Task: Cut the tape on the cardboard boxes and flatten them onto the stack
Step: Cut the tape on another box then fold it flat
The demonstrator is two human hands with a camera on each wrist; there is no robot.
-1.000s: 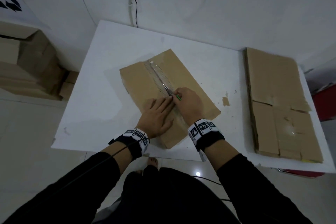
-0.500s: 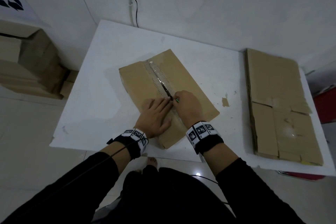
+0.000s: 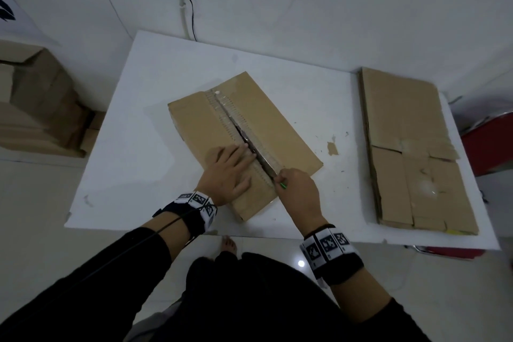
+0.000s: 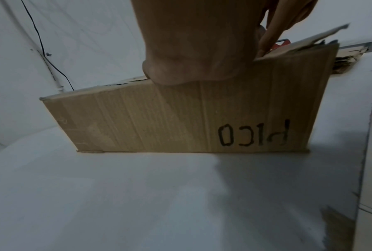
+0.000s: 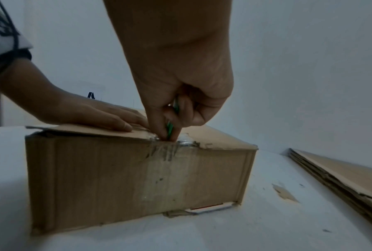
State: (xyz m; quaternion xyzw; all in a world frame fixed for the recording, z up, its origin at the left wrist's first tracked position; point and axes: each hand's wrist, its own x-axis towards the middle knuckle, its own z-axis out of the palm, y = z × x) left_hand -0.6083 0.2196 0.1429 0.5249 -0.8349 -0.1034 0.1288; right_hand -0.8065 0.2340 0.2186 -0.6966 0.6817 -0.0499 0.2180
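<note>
A brown cardboard box (image 3: pixel 200 125) lies on the white table (image 3: pixel 138 147), with clear tape (image 3: pixel 222 103) along its top seam. The seam is slit open from its middle toward me. My left hand (image 3: pixel 230 172) presses flat on the left top flap, fingers straight. My right hand (image 3: pixel 295 189) grips a green-handled cutter (image 3: pixel 282 185) at the near end of the seam; the right wrist view shows the cutter (image 5: pixel 170 129) pinched at the box's (image 5: pixel 116 178) front top edge. In the left wrist view my palm (image 4: pixel 191 51) rests on the box (image 4: pixel 170 122), marked "PICO".
A stack of flattened cardboard (image 3: pixel 410 147) lies at the table's right side, also seen as the stack (image 5: pixel 342 178) in the right wrist view. A torn cardboard scrap (image 3: pixel 332 148) lies between box and stack. More boxes (image 3: pixel 36 103) stand on the floor at left. A black cable (image 3: pixel 188 0) hangs on the wall.
My right hand has drawn the cutter along the seam toward me, from the box's middle to its near edge, leaving the seam slit. My left hand stays pressed on the flap.
</note>
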